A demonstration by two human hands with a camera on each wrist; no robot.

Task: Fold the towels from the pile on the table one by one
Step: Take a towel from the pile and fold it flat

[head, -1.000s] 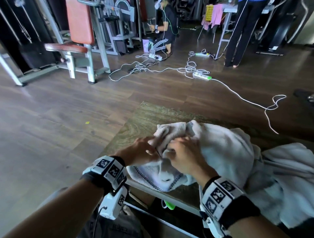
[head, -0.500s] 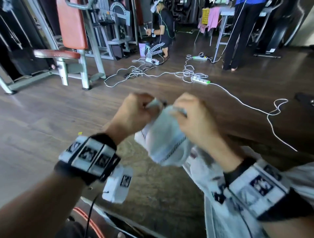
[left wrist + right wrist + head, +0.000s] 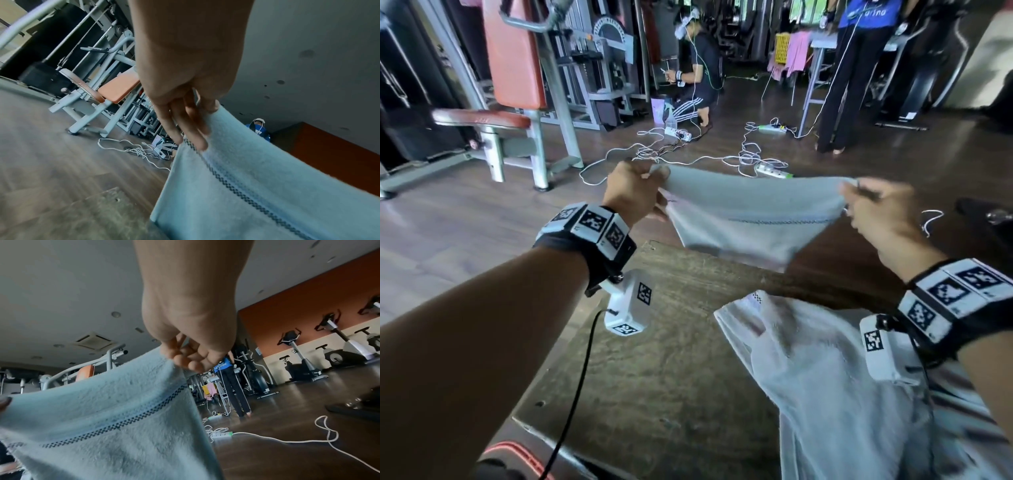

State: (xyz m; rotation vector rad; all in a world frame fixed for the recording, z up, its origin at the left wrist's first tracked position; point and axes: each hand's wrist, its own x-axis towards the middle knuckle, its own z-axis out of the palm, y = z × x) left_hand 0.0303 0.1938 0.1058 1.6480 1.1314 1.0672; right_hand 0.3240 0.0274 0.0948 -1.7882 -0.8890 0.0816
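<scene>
A pale towel (image 3: 750, 212) with a dark checked stripe hangs stretched in the air above the far edge of the wooden table (image 3: 654, 370). My left hand (image 3: 635, 192) pinches its left top corner and my right hand (image 3: 873, 205) pinches its right top corner. In the left wrist view my left hand (image 3: 191, 116) holds the towel (image 3: 246, 186) between thumb and fingers. The right wrist view has my right hand (image 3: 185, 356) curled on the towel (image 3: 115, 418) edge. More white towels (image 3: 842, 394) lie in a pile on the table at the lower right, under my right forearm.
Beyond the table are a wooden floor with white cables and power strips (image 3: 774, 169), a gym bench machine (image 3: 510, 113) at left, a crouching person (image 3: 695, 78) and a standing person (image 3: 856, 75) by a metal table (image 3: 822, 44). Exercise bikes (image 3: 339, 347) stand at right.
Both hands lifted the bunched towel off the pile, then moved apart, spreading it out wide between them in the air.
</scene>
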